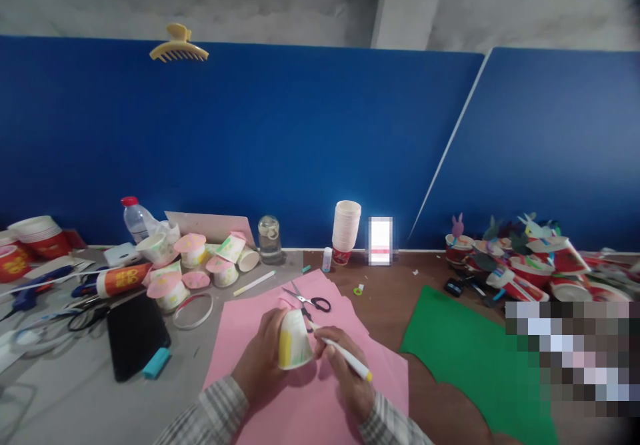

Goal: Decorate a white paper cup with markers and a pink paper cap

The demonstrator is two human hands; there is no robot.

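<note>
My left hand (264, 346) is wrapped round a paper cup (295, 341) with a yellow patch and faint green marks on its side. In my right hand (346, 368) is a white marker (353, 358) with a yellow end, its tip close to the cup's right side; I cannot tell whether it touches. Both hands are above stacked pink paper (377, 391). Just beyond the cup, black-handled scissors (313, 302) lie spread on that paper.
Decorated paper cups (223, 271), a black phone (137, 335), a teal cap (157, 363) and a tape roll (194, 311) lie left. A glass jar (271, 241) and stacked cups (347, 228) stand behind. Green paper (460, 351) and red cups (533, 268) are right.
</note>
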